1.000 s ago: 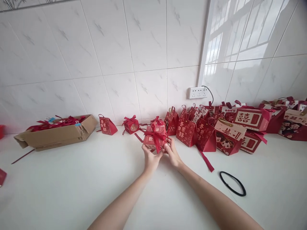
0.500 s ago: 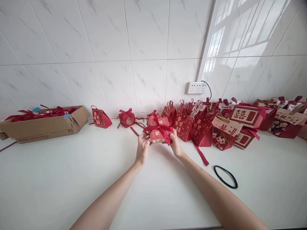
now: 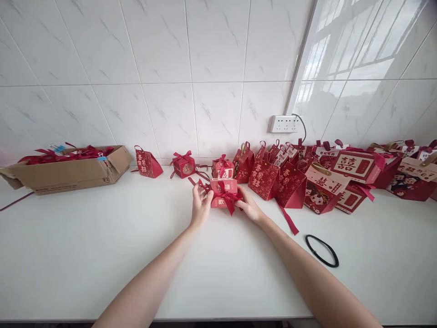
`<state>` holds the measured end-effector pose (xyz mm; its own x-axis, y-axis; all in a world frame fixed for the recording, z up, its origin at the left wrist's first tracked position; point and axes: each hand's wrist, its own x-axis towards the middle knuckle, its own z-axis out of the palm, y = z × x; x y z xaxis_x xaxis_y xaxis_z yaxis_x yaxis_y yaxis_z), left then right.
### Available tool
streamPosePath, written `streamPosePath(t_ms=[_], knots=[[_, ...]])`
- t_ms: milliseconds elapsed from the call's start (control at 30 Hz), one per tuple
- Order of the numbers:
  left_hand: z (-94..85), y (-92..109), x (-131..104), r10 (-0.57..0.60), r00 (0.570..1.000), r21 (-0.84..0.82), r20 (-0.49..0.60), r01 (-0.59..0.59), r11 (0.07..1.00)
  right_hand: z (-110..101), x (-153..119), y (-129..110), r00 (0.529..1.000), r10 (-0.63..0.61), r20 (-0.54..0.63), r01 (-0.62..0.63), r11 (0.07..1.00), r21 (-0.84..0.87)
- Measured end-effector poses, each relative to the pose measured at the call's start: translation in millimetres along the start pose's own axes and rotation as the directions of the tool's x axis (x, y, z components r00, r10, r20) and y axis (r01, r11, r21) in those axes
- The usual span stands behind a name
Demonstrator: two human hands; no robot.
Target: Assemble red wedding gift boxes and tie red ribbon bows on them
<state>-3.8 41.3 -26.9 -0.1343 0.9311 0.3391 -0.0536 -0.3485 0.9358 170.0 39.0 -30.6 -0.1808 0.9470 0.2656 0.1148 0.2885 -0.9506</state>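
A small red gift box (image 3: 218, 202) with pale Chinese lettering and a ribbon bow is held low at the middle of the white table (image 3: 191, 282). My left hand (image 3: 201, 203) grips its left side, fingers curled around the edge. My right hand (image 3: 250, 205) closes on the right side by the bow's end. Directly behind it stands another red box (image 3: 223, 167) with a bow on top, partly covered by the held one. To the left are a red box with a bow (image 3: 184, 166) and a triangular red gift box (image 3: 148, 163).
Several red gift boxes (image 3: 291, 184) crowd the right side along the tiled wall. A cardboard carton (image 3: 71, 175) full of red ribbon stands at the left. A black ring-shaped band (image 3: 322, 251) lies at the right front. A power strip (image 3: 285, 124) is on the wall.
Both hands have turned the held gift box so it faces differently and brought it slightly lower; more of the box behind now shows. The camera view has shifted a little.
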Motion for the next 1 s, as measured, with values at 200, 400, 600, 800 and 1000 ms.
streamPosePath(t_ms=[200,400,600,800,1000], knots=[[-0.1,1,2,0.017,1.0,0.052,0.024,-0.018,0.998,-2,1,4,0.991,-0.135,-0.024,0.133,0.989,-0.064],[-4.8,3,6,0.025,0.998,0.12,0.063,-0.033,0.992,-4,2,4,0.988,-0.155,-0.026,0.149,0.976,-0.161],[-13.8,7,11,0.086,0.986,0.175,0.145,-0.111,0.978,-2,6,6,0.967,-0.163,-0.196,0.106,0.956,-0.274],[-14.2,8,9,0.133,0.949,0.208,0.285,-0.197,0.958,-2,6,5,0.951,-0.117,-0.287,0.038,0.963,-0.268],[-17.1,2,11,0.175,0.915,0.267,0.364,-0.282,0.922,-3,4,-3,0.943,-0.069,-0.327,-0.028,0.958,-0.284]])
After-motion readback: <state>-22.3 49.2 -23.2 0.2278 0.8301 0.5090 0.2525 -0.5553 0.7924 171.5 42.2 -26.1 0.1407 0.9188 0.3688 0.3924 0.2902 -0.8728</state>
